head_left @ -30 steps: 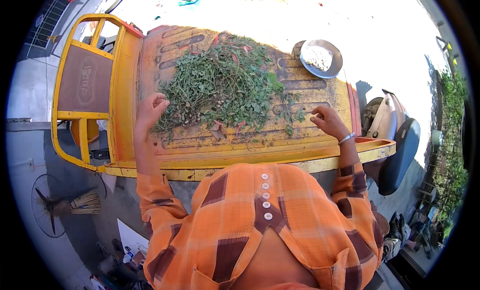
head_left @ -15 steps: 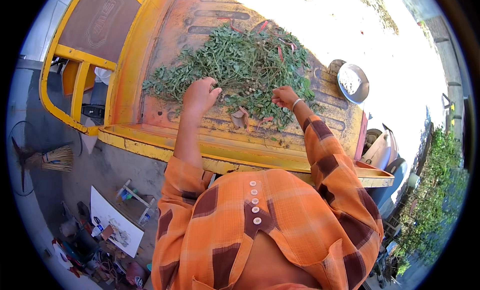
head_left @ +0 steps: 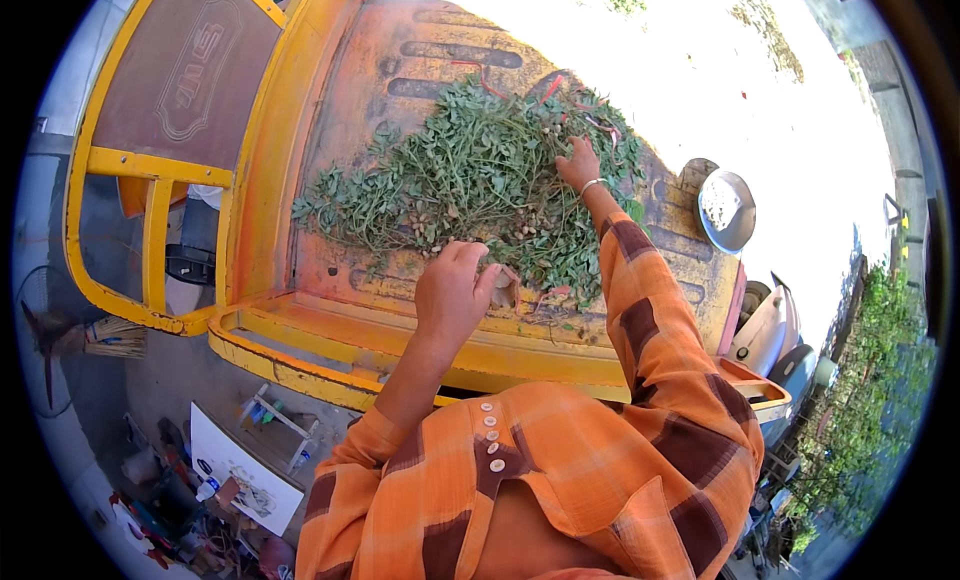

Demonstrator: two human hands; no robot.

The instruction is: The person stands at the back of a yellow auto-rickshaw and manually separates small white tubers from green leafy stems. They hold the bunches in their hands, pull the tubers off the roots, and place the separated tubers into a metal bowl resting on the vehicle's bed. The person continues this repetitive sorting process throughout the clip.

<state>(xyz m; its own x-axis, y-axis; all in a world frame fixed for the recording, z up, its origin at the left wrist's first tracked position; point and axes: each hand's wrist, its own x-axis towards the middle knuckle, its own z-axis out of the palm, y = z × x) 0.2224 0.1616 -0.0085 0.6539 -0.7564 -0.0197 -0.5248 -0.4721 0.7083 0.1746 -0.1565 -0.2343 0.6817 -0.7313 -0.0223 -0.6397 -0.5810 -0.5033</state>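
A heap of green peanut plants (head_left: 470, 150), with stems, roots and small pods showing, lies on a worn yellow metal cargo bed (head_left: 345, 155). My left hand (head_left: 455, 285) is at the heap's near edge, its fingers curled; what they hold, if anything, is hidden. Farther off and to the right, my right hand (head_left: 580, 165) is in the heap with its fingers closed on a peanut plant. Beside the left hand's thumb lies a dry brown leaf (head_left: 507, 288). Some red strips (head_left: 550, 88) are tangled at the heap's far side.
A round metal bowl (head_left: 743, 227) with pale contents stands right of the heap. The bed's yellow side rail (head_left: 300, 370) runs between me and the plants, and a yellow frame with a brown panel (head_left: 190, 70) rises at left. Below left are a broom (head_left: 112, 337) and a white board (head_left: 240, 460).
My right hand has moved away from me, deeper into the heap. My left hand has drawn back toward me and shifted right. The whole view has shifted a little.
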